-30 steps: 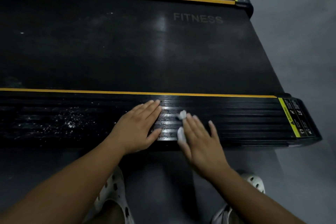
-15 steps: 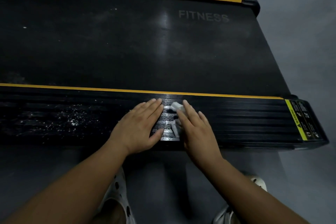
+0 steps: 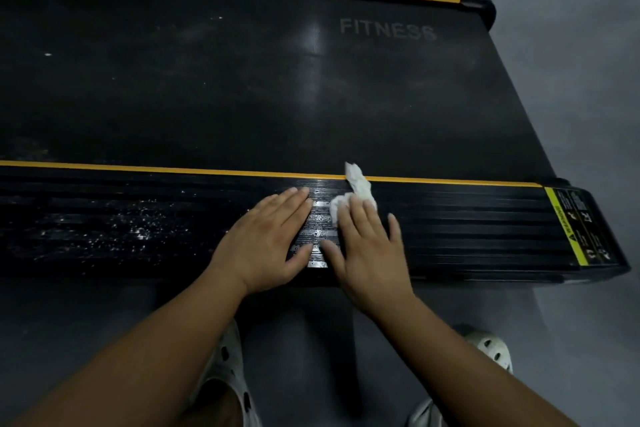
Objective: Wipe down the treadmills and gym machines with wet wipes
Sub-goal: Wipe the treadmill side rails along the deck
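The right hand (image 3: pixel 370 246) presses the wet wipe (image 3: pixel 360 187) on the side rail (image 3: pixel 467 225), fingers (image 3: pixel 358 215) straight — left hand (image 3: pixel 266 236) flat too. Next it likely needs a slide toward three o'clock.

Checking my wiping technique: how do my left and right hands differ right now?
The left hand lies bare on the side rail; the right hand presses a white wipe against it. Left fingers lie together; right fingers spread. Both rest flat, palms down, on the rail.
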`<state>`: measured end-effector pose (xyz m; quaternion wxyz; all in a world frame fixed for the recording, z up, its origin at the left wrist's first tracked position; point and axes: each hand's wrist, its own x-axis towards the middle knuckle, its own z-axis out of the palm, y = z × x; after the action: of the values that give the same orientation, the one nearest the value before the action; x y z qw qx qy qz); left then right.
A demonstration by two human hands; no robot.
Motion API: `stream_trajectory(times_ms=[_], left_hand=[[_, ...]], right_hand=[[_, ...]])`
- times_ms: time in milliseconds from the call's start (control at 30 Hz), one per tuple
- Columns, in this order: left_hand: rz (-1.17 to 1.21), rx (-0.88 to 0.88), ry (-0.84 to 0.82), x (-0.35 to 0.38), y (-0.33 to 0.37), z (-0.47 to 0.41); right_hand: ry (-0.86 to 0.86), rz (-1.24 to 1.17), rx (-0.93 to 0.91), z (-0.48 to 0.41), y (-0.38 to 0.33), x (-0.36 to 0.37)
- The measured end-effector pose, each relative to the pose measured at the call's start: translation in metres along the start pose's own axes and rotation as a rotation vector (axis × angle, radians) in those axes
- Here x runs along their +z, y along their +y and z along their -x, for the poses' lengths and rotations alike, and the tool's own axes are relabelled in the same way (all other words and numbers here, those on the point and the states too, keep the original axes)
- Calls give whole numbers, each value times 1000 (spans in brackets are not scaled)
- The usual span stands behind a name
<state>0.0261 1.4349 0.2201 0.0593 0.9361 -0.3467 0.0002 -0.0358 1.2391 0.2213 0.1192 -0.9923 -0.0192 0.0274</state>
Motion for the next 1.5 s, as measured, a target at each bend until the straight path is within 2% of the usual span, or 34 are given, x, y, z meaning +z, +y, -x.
stream_trajectory(times_ms=[100,167,267,400,567,667,733,867,967,1067,1267,1367,1433,1500], left_hand=[[17,-5,-9,1,-1,0],[28,-15,-26,2,-1,0],[-1,-16,-22,4,-1,0],[-13,-17,-27,1,-1,0],[-22,-19,-11,-2,1,0],[-7,-11,-1,-2,0,0],[5,-8,-3,-1,1,0],[-13,-18,-12,1,1,0],[-46,-17,-2,0,1,0],[-65,-21,-17,-4,1,1],[-64,-81,-44,-9,-23,19],[-39,-94,-42,-6,-25,22],[-29,-95,-35,-5,-24,22],[-30,-95,-35,-5,-24,22]], right_hand=[[-36,-70,-133,4,-13,2],[52,-48,-215,22,-4,0],[203,-128,-203,12,22,-5],[265,-94,-104,-18,21,-3],[148,-96,-154,-27,16,4],[26,-112,-73,-40,-1,2],[-19,-77,-101,-39,-15,3],[38,-51,-209,-11,4,6],[139,-85,-42,-35,32,-5],[104,-80,115,-65,13,-10],[-7,-97,-85,-38,-19,4],[-10,40,-205,-13,-15,7],[-17,102,-178,-14,-6,8],[-68,62,-58,-29,-10,4]])
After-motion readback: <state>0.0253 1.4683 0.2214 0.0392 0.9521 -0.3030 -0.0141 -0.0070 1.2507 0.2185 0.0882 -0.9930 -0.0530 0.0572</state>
